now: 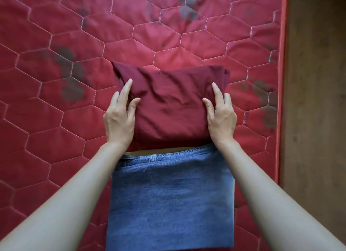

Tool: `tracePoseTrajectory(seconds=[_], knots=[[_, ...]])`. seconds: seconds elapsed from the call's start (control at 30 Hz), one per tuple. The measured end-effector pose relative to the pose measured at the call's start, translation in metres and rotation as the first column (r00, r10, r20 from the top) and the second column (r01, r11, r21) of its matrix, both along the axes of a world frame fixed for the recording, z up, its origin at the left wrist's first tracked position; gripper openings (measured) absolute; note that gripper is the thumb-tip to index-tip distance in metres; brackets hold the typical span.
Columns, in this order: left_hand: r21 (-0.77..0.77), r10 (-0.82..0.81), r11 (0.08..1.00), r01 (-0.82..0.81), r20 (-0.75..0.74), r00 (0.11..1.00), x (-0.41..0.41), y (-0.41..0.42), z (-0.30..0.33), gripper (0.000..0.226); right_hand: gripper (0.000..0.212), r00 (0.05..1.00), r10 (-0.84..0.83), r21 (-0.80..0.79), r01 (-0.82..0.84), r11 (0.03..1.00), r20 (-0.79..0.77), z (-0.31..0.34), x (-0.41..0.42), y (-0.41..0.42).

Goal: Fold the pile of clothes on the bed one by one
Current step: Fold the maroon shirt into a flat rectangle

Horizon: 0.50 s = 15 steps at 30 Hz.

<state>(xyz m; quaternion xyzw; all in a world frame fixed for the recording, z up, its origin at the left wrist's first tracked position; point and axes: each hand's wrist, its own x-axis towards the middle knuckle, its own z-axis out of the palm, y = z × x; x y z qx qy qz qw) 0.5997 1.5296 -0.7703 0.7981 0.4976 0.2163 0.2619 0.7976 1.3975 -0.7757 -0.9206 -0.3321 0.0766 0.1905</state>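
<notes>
Folded jeans (172,200) nearest me, done | my left hand (119,117) and right hand (221,117) clasp folded maroon garment (168,102) by its sides on mattress (56,35) | no unfolded pile visible; seemingly near finish.

A red quilted mattress (74,35) fills most of the view, stitched in pale thread into long hexagons. Dark grey blotches stain it in several patches, the heaviest toward its right edge and far end. Just beyond that raised right edge runs a strip of brown floor (314,100), dull and mottled. The light is soft and even.
</notes>
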Motion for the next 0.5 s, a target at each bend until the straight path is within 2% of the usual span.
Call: tracePoseTrajectory(seconds=[0.1,0.17,0.3,0.43,0.5], knots=[[0.062,-0.016,0.998,0.015,0.020,1.000,0.002,0.006,0.001,0.047,0.049,0.999,0.017,0.056,-0.019,0.998,0.047,0.003,0.003,0.004],[0.008,0.003,1.000,-0.003,-0.012,1.000,0.002,0.007,-0.005,0.047,0.049,0.999,0.010,0.033,-0.011,0.999,0.033,0.000,0.007,0.005],[-0.126,0.036,0.990,-0.060,-0.183,0.982,0.000,0.002,-0.017,0.053,0.052,1.000,-0.014,-0.087,0.015,0.996,0.012,-0.006,0.008,0.001],[0.009,0.010,1.000,-0.008,-0.178,0.984,0.000,0.000,-0.007,0.061,0.054,0.978,-0.086,-0.083,0.103,0.991,0.190,-0.002,0.000,0.006],[0.100,-0.099,0.988,0.117,-0.171,0.980,0.009,-0.003,0.001,0.058,0.053,0.964,-0.005,-0.032,0.014,0.999,0.264,0.004,-0.011,0.020]])
